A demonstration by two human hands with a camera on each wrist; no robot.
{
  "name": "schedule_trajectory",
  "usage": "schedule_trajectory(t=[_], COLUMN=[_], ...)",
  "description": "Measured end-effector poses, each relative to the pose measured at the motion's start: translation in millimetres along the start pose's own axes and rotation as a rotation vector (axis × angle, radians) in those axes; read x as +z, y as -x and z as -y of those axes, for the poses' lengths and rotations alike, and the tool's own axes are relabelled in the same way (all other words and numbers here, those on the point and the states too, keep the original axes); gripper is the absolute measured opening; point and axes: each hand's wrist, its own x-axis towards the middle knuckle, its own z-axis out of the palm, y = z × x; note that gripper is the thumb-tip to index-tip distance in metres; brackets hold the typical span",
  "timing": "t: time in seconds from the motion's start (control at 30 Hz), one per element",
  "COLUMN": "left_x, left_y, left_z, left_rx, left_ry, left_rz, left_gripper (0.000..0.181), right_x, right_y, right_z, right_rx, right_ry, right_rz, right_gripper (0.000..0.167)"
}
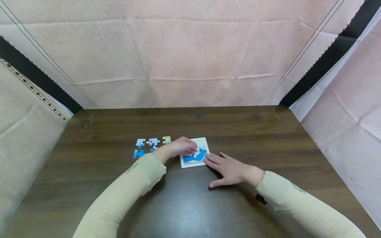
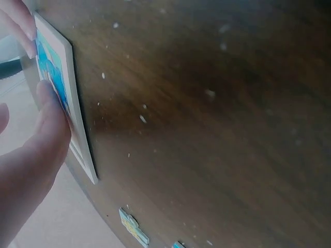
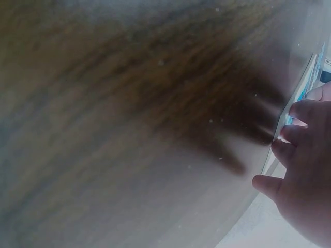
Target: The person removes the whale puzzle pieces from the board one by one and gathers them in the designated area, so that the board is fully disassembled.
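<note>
Puzzle board lies on the table, left hand over it, grip half hidden, we cannot tell; right hand spread wide at its edge. We judge it light, stiff, best held by the rim.

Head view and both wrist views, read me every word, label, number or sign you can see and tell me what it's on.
Left sleeve: dark lettering, too small and blurred to read.
Right sleeve: dark lettering, also unreadable.
Puzzle tray and loose pieces: no text I can make out.
No words can be read anywhere.
</note>
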Motion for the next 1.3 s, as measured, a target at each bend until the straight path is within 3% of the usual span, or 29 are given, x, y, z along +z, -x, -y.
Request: schedule_trajectory(t=[0.3, 0.57, 0.83, 1.0, 1.3], left_x=[3.4, 8.6, 13.7, 15.5, 6.7], left_y=[-5.9, -10.0, -10.5, -10.1, -10.0], left_z=[-3.5, -3.0, -3.9, -4.7, -4.8], left_rx=[0.003, 0.018, 0.027, 0.032, 0.032], left_ry=[-0.055, -0.152, -0.157, -0.114, -0.051], left_rz=[-0.016, -0.077, -0.133, -0.154, -0.185], left_gripper=[0.038, 0.033, 0.030, 0.028, 0.025], right_x=[0.3, -1.0, -0.1, 0.0, -0.4], right_y=[0.3, 0.4, 0.2, -0.2, -1.9], right_z=[-0.1, 0.9, -0.2, -0.6, -1.0], right_rx=[-0.004, -0.006, -0.006, -0.004, 0.001], right_ry=[0.003, -0.002, 0.002, 0.000, 0.004], right_rz=[0.000, 0.007, 0.012, 0.013, 0.009], right_gripper=[0.087, 0.087, 0.087, 0.087, 0.088])
